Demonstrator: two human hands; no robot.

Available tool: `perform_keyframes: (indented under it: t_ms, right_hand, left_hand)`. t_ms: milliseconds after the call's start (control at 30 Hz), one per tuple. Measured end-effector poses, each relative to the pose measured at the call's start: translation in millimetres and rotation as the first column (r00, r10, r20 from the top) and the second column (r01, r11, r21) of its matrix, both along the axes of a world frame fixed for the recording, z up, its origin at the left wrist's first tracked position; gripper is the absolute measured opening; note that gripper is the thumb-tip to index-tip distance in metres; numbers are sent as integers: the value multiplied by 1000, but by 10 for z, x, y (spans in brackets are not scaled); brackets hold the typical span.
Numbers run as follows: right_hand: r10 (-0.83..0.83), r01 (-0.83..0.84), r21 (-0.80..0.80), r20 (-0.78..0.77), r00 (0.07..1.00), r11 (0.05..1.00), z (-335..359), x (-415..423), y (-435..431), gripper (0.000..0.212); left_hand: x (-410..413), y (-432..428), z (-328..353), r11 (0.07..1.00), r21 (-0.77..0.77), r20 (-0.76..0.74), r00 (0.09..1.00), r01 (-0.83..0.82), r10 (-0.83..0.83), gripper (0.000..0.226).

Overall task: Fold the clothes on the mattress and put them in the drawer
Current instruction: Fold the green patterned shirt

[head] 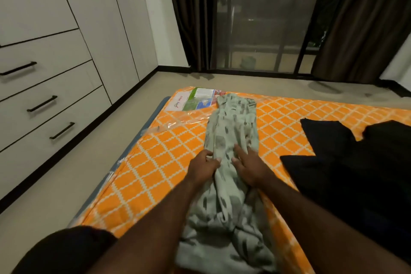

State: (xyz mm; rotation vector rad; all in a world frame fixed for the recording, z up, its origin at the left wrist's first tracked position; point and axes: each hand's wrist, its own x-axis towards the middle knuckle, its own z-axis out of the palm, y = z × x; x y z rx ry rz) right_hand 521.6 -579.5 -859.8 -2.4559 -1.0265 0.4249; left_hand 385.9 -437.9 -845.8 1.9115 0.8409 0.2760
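Your two hands sit side by side on the grey patterned garment (231,131). It lies on the orange mattress (166,162) as one long strip, its long axis running straight away from your fingers toward the far edge, with a bunched end trailing back under your forearms. Your left hand (203,168) has its fingers (208,153) curled with the thumb, pinching the strip's left edge. Your right hand (251,168) lies flat on the cloth just beside it, fingers spread and pressing down. Both hands are about equally near the middle of the strip, so the likely next fold brings one end over along that axis. Count one grey garment in hand. There is also a heap of black clothing (344,173) well to the right of your right fingers, but you cannot tell if it is one piece or two. The three drawers (44,87), all closed, stand far off to the left of your left fingers.
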Motion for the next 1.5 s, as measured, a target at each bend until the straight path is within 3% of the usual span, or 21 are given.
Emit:
perform_keyframes:
  t_ms: [67, 167, 267, 400, 567, 700, 800, 867, 1000, 1100, 1267, 1400, 1500]
  right_hand:
    - [1, -1, -14, 5, 1000, 1000, 96, -131, -58, 67]
    - [22, -18, -85, 43, 999, 996, 197, -391, -104, 56]
    - [-3, 10, -139, 52, 999, 990, 155, -572, -138, 52]
    - [-166, 162, -60, -62, 984, 985, 167, -787, -263, 61]
    - [-294, 285, -73, -184, 938, 956, 174, -861, -319, 83]
    - [-283, 302, 67, -204, 937, 951, 250, -842, -343, 70]
    - [-339, 390, 213, -241, 910, 896, 292, -741, -338, 59]
    - [-342, 395, 151, -286, 895, 906, 332, -699, -353, 58]
    - [-227, 183, -205, -219, 949, 962, 328, -586, -385, 64]
    - [-225, 178, -223, -209, 952, 959, 445, -413, -322, 70]
    - [-407, 412, 22, -125, 905, 911, 594, 134, -189, 58]
    - [-411, 541, 318, -393, 823, 779, 547, 723, 62, 46]
    - [-357, 597, 370, -541, 762, 712, 438, 1252, 317, 38]
  left_hand:
    - [-161, -114, 22, 991, 126, -75, 996, 55, -45, 33]
    - [-396, -225, 8, 962, 263, -231, 973, 74, -12, 64]
    - [-504, -310, -61, 989, 143, -265, 964, 43, -4, 80]
    - [-489, -393, -252, 992, 2, -85, 988, 128, -127, 74]
    - [-606, -568, -9, 969, 19, -84, 966, 248, -245, 80]
    - [-619, -589, 130, 954, -216, 60, 978, 209, -201, 53]
    - [-585, -611, 171, 859, -497, 186, 982, 121, -31, 61]
    - [-578, -623, 175, 802, -588, 192, 981, 110, 6, 70]
    - [-539, -603, 115, 948, -289, -6, 989, 137, -145, 75]
    - [-437, -435, 136, 991, -75, -51, 992, 108, -112, 79]
    - [-68, 114, 135, 971, 217, -132, 989, 96, -68, 74]
    - [478, 635, 191, 923, 362, -159, 984, 131, -77, 63]
    - [1075, 1019, 227, 899, 421, -155, 986, 123, -62, 60]
